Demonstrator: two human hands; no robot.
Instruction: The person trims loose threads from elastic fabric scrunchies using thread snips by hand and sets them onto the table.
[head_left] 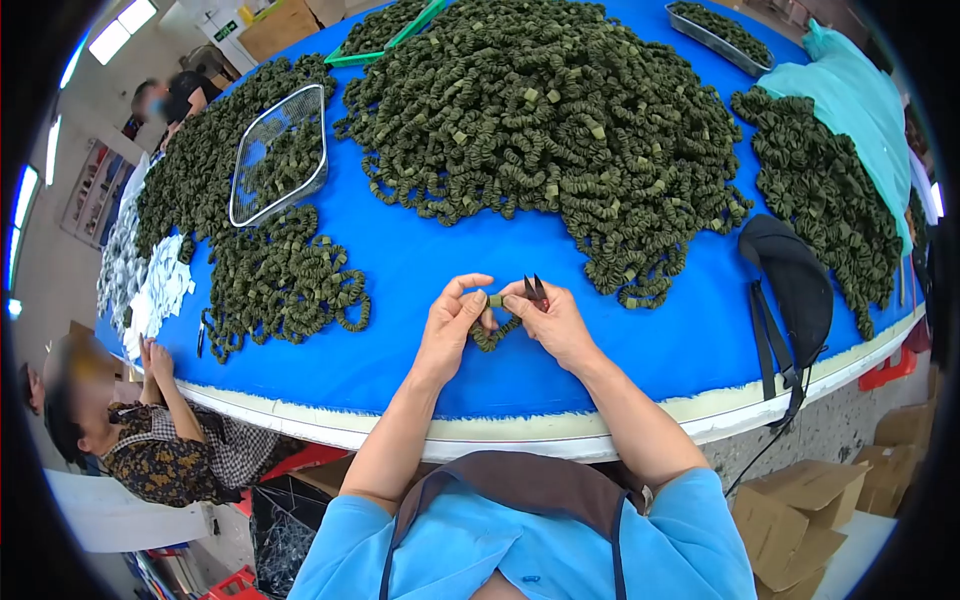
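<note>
Between my two hands is a dark green scrunchie (489, 338), its flat joined part pinched at the top and its crinkled loop hanging below. My left hand (452, 325) closes thumb and fingers on the joined part from the left. From the other side my right hand (556, 326) pinches it too. Small thread snips (536, 291) sit in my right hand as well, dark blades pointing up and away from me. Beyond my hands a large heap of the same green scrunchies (540, 110) covers the middle of the blue tabletop (450, 255).
A wire basket (234, 200) lies among scrunchies on the left. A black waist bag (795, 285) rests at the right edge, near more scrunchies (825, 190) and teal cloth (850, 100). A co-worker (160, 445) sits at left near white pieces (165, 285). Cardboard boxes (790, 530) stand below right.
</note>
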